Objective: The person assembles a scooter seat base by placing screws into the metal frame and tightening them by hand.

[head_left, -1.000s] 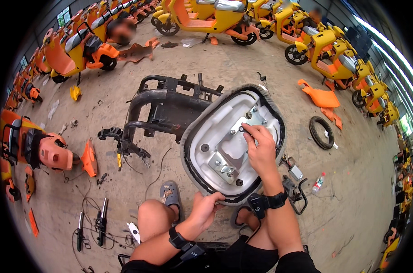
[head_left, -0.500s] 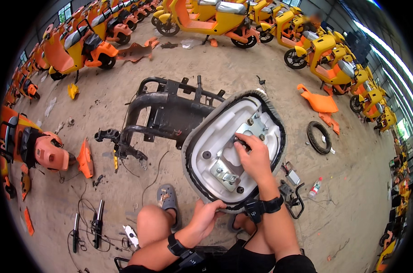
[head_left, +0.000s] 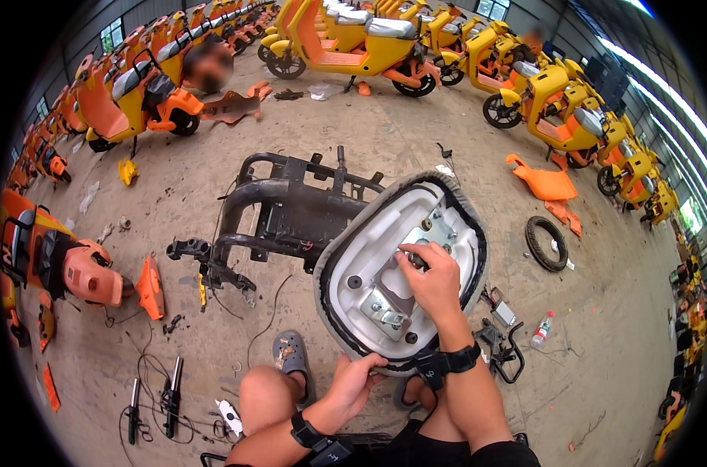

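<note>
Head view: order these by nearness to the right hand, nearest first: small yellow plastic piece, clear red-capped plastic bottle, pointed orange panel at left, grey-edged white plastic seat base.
1. Seat base, directly beneath the right hand.
2. Bottle, on the floor to its right.
3. Orange panel, floor at left.
4. Yellow piece, floor at upper left.

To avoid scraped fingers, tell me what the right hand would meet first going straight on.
The right hand would probably meet the white seat base first, though depth at the fingertips is unclear.

Grey-edged white seat (head_left: 394, 283) — black frame (head_left: 295, 206).
</note>
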Motion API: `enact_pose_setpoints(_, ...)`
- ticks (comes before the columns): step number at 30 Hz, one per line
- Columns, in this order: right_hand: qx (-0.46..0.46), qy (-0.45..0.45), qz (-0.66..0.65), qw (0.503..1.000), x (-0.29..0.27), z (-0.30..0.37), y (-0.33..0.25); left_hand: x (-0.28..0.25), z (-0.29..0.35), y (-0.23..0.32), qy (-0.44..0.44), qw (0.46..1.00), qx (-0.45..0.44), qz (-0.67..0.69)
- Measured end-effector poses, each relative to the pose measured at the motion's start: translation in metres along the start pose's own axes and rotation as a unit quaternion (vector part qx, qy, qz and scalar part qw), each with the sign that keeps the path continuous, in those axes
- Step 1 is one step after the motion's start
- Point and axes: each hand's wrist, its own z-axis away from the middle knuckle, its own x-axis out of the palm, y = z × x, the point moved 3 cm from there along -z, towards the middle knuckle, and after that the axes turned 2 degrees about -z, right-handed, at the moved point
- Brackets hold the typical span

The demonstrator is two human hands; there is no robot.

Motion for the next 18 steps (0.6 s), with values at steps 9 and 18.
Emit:
enact_pose_setpoints(9, -0.019, 0.017, -0.032, 0.999, 0.007, 0.003, 0.013, 0.0, -0.002, -0.003, -0.007, 1.0, 0.002, 0.009)
enact_pose_setpoints(18, -0.045, 0.028, 0.038, 0.998, 0.015, 0.006, 0.016, -0.001, -0.004, -0.004, -0.015, 1.0, 0.008, 0.008)
